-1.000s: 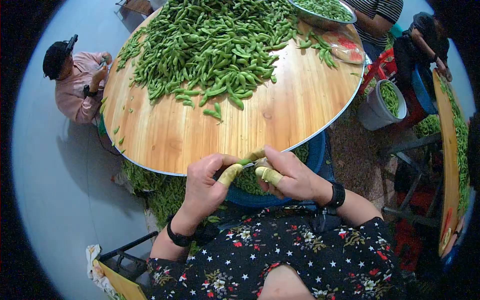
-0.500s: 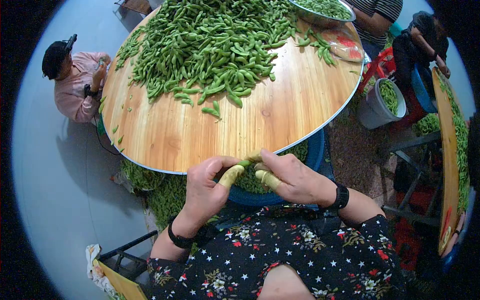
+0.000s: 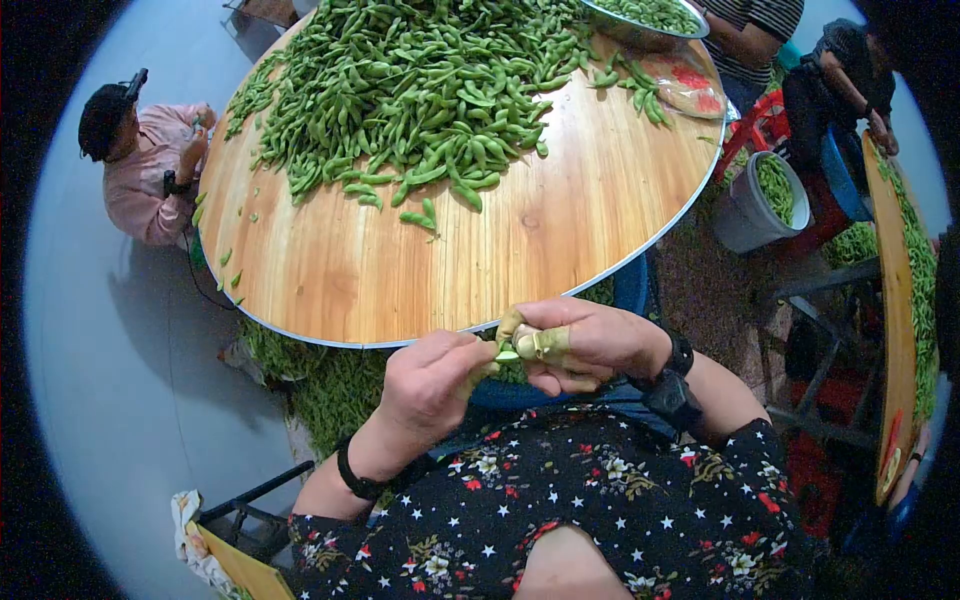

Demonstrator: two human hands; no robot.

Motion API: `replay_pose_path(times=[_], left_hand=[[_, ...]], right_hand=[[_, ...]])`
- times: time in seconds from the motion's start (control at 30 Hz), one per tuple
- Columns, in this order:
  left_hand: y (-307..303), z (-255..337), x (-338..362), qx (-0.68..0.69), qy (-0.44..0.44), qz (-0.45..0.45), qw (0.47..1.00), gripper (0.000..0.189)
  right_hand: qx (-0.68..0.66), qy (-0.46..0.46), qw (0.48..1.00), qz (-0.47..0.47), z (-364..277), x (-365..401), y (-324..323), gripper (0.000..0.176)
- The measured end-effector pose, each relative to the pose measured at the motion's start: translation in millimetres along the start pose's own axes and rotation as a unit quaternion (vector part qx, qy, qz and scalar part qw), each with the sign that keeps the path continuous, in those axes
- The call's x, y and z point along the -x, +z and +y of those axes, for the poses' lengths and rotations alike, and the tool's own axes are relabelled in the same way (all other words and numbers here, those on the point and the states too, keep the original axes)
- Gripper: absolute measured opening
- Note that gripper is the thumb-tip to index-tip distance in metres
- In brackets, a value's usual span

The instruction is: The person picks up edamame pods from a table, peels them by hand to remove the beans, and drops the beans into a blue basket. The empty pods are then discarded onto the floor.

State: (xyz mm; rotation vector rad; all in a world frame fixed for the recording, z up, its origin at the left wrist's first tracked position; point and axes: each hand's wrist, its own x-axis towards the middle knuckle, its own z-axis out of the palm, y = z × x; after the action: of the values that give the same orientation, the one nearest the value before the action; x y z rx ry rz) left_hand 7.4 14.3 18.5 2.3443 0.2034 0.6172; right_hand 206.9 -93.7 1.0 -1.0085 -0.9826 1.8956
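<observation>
Between my two hands, just off the table's near edge, is a green soybean pod (image 3: 508, 355), mostly covered by fingers. My left hand (image 3: 430, 385) pinches its left end with thumb and forefinger. My right hand (image 3: 580, 345) grips the other end, its fingers curled in; yellowish covers sit on the thumb and a fingertip. The pod looks split, with a pale inside showing. Ahead lies a big heap of soybean pods (image 3: 400, 100) on the round wooden table (image 3: 400, 280).
Below the table edge stands a blue tub (image 3: 630, 285), with piled green pods (image 3: 340, 390) at its left. A metal bowl (image 3: 650, 25) sits at the table's far right. A white bucket (image 3: 750, 215) holds pods. Other people work at left (image 3: 150, 170) and right (image 3: 840, 80).
My right hand has rolled inward, its fingers curling more tightly. My left hand has turned so its back faces up. The pod, closed before, now shows a pale opening.
</observation>
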Motion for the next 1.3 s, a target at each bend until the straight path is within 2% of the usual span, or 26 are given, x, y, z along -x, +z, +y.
replay_pose_path(times=[0.07,0.1,0.13,0.17,0.2,0.23,0.27,0.3,0.33,0.4,0.47,0.53,0.57,0.7,0.77,0.87,0.93,0.97,1.0,1.03,1.07,1.13,1.2,1.27,1.3], left_hand=[[3,-5,1,-0.091,0.087,0.017,0.992,0.021],[4,-7,-1,-0.108,0.105,0.026,0.988,0.024],[7,-8,0,-0.11,0.106,0.027,0.988,0.024],[10,-9,0,-0.117,0.086,0.053,0.988,0.025],[13,-9,1,-0.124,0.065,0.078,0.987,0.026],[17,-8,2,-0.125,0.065,0.078,0.987,0.026],[20,-6,2,-0.13,0.064,0.096,0.985,0.026],[22,-5,0,-0.136,0.063,0.115,0.982,0.027],[22,-3,-1,-0.141,0.062,0.118,0.981,0.027],[20,1,-2,-0.133,0.104,0.105,0.98,0.026],[16,4,-2,-0.141,0.121,0.093,0.978,0.025],[14,4,-1,-0.152,0.141,0.055,0.977,0.025],[14,4,1,-0.156,0.14,0.054,0.976,0.025],[16,7,5,-0.154,0.13,0.045,0.978,0.023],[18,8,7,-0.15,0.132,0.043,0.979,0.023],[12,9,12,-0.142,0.133,0.045,0.98,0.019],[-8,17,17,-0.156,0.045,-0.033,0.986,0.016],[-20,18,17,-0.161,-0.004,-0.038,0.986,0.013],[-39,18,22,-0.264,-0.094,-0.139,0.95,0.007],[-54,12,25,-0.338,-0.144,-0.197,0.909,0.004],[-66,0,27,-0.347,-0.175,-0.215,0.896,0.008],[-83,-16,14,-0.336,-0.196,-0.126,0.913,0.013],[-96,-46,-12,-0.328,-0.175,-0.059,0.926,0.018],[-109,-95,-53,-0.345,-0.142,-0.022,0.927,0.019],[-114,-124,-75,-0.339,-0.105,0.026,0.934,0.019]], right_hand=[[-0.128,0.019,0.992,-0.009,7,-4,-2,0.022],[-0.126,0.018,0.992,-0.009,6,-5,2,0.022],[-0.085,-0.004,0.995,0.043,5,-5,8,0.02],[-0.043,-0.026,0.994,0.095,5,-5,13,0.017],[-0.042,-0.026,0.994,0.095,12,-8,15,0.017],[0.078,-0.147,0.972,0.167,25,-15,14,0.014],[0.195,-0.264,0.916,0.232,32,-19,16,0.011],[0.139,-0.242,0.928,0.246,27,-16,22,0.012],[0.141,-0.245,0.929,0.24,25,-15,22,0.012],[-0.1,-0.147,0.97,0.168,25,-12,21,0.017],[-0.089,-0.166,0.969,0.161,28,-11,18,0.013],[0.119,-0.188,0.957,0.187,23,-6,17,0.011],[0.162,-0.168,0.951,0.204,20,-4,19,0.014],[0.182,-0.189,0.945,0.197,24,-8,19,0.013],[0.312,-0.225,0.897,0.219,24,-10,21,0.015],[0.32,-0.268,0.887,0.199,20,-14,24,0.013],[0.367,-0.26,0.879,0.159,19,-15,19,0.018],[0.406,-0.268,0.861,0.145,21,-16,18,0.019],[0.444,-0.276,0.842,0.131,24,-16,17,0.021],[0.49,-0.237,0.83,0.122,25,-14,13,0.024],[0.494,-0.241,0.827,0.122,26,-13,11,0.024],[0.479,-0.246,0.83,0.147,29,-12,9,0.022],[0.482,-0.243,0.828,0.152,28,-11,9,0.02],[0.415,-0.222,0.862,0.188,28,-10,5,0.018],[0.408,-0.152,0.88,0.189,19,-5,6,0.018]])
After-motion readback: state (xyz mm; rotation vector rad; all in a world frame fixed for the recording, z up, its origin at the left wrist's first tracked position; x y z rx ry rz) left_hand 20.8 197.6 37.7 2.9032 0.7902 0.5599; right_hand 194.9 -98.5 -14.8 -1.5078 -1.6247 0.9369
